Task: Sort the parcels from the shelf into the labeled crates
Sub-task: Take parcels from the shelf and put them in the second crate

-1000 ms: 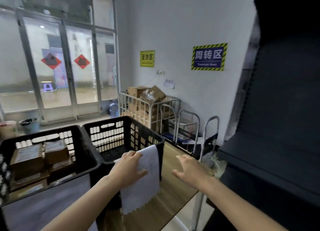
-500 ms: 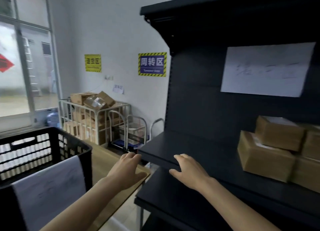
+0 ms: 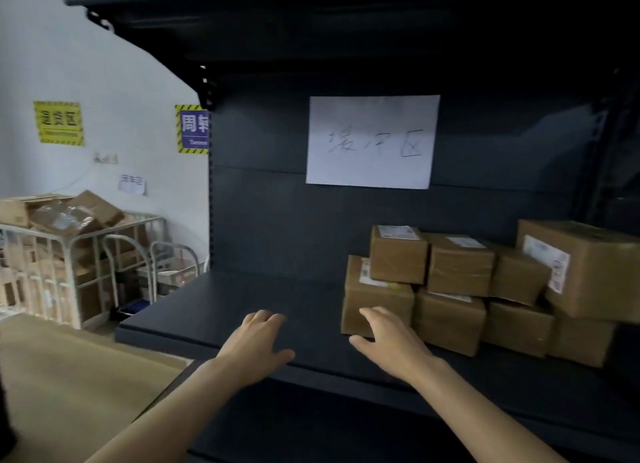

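Note:
A dark metal shelf (image 3: 242,306) fills the view, with a handwritten white paper sign (image 3: 370,142) on its back panel. Several brown cardboard parcels are stacked on its right half; the nearest, leftmost parcel (image 3: 377,296) bears a smaller one (image 3: 398,254) on top, and a large box (image 3: 585,265) sits at the far right. My right hand (image 3: 391,338) reaches out, fingers relaxed, just in front of the nearest parcel and holds nothing. My left hand (image 3: 256,344) hovers over the bare left part of the shelf, fingers spread. The crates are out of view.
At the left, a wooden table top (image 3: 62,376) lies below the shelf edge. Behind it stand white wire cages (image 3: 69,254) full of cardboard boxes against a white wall with yellow and blue signs.
The view has swung right from the black crates to the shelf. Both hands moved forward over the shelf board, and the right hand has come close to the leftmost parcel.

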Demonstrator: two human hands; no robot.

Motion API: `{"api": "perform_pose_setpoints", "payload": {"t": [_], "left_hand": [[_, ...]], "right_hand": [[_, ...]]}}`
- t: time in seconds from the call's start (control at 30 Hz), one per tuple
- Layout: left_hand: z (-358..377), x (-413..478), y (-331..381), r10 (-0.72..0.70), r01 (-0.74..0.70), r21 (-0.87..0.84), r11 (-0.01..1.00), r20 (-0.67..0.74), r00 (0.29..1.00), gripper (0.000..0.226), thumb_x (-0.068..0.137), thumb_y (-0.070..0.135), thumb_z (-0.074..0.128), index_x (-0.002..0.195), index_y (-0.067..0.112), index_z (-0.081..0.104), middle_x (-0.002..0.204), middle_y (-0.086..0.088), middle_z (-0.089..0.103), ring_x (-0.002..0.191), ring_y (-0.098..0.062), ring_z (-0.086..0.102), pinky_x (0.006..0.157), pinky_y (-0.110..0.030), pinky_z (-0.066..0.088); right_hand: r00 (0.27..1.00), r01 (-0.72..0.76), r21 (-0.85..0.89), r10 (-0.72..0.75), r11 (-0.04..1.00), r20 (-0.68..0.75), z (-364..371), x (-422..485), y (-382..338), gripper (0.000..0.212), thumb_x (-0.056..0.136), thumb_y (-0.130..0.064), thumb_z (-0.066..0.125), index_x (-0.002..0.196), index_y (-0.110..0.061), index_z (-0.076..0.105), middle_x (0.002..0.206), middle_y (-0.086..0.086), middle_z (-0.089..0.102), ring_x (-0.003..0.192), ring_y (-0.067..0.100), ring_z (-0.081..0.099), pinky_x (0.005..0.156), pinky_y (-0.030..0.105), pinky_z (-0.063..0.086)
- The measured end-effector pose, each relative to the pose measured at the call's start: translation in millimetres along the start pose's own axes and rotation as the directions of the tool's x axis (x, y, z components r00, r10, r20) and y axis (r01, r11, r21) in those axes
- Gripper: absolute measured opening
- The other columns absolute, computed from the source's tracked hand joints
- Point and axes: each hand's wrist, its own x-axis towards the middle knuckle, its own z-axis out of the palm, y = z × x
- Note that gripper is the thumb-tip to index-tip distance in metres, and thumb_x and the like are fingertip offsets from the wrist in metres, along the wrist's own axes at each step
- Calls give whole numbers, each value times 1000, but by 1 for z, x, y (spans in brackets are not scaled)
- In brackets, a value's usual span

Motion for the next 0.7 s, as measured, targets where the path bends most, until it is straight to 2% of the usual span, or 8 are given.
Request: {"api": "perform_pose_setpoints", "payload": {"t": [0.27,0.57,0.63,0.7], "left_hand": [[17,59,61,113,-112,-46,993,30,993,70,87,46,54,145,19,25,148,1,29,139,-19,23,107,-31,35],[4,133,100,244,-240,-186,953,-1,970,54,81,45,53,131,27,43,129,4,49,127,-22,37,104,-36,38],[-1,150,105,252,-250,-218,943,-18,967,54,80,48,50,127,22,47,129,1,51,127,-24,40,104,-37,38],[-3,166,108,218,-219,-243,945,-34,975,60,85,47,50,133,12,43,142,-6,42,136,-28,32,110,-37,33]], "right_hand": [[982,-178,69,182,982,-58,-32,-10,68,65,93,-40,50,146,-15,23,153,1,24,140,15,23,111,31,26],[932,-296,-5,288,955,-220,-64,11,100,62,92,-41,51,145,-18,28,151,1,31,138,16,28,109,31,30],[917,-300,-4,287,954,-275,-72,23,102,61,91,-41,52,144,-18,30,149,1,33,134,16,37,107,31,34],[898,-314,-19,290,949,-331,-79,34,105,60,92,-41,52,143,-18,31,148,2,35,132,16,39,105,31,36]]}}
